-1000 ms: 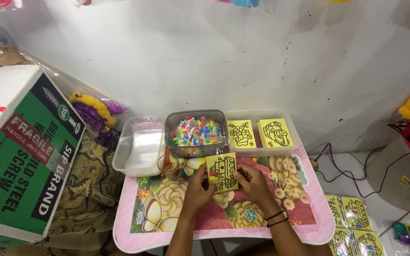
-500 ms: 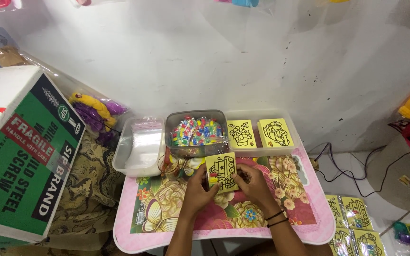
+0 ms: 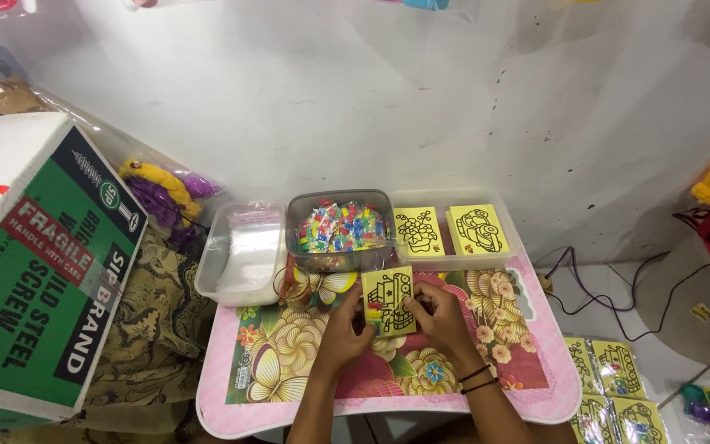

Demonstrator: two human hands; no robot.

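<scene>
low over a pink floral table [image 3: 536,386] by the white wall, we are holding a yellow picture card [image 3: 389,300] upright between both hands, left hand [image 3: 344,329] and right hand [image 3: 439,316] pinching its side edges, equally near.

Both hands, left hand [image 3: 345,327] and right hand [image 3: 440,319], grip a yellow card [image 3: 389,300] above the floral table [image 3: 289,362], perhaps peeling it.

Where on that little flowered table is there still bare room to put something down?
The pink table is bare at its front left corner, left of the left hand, and along its right edge beyond the right hand. The back is crowded: clear tub, bead container, card tray.
</scene>
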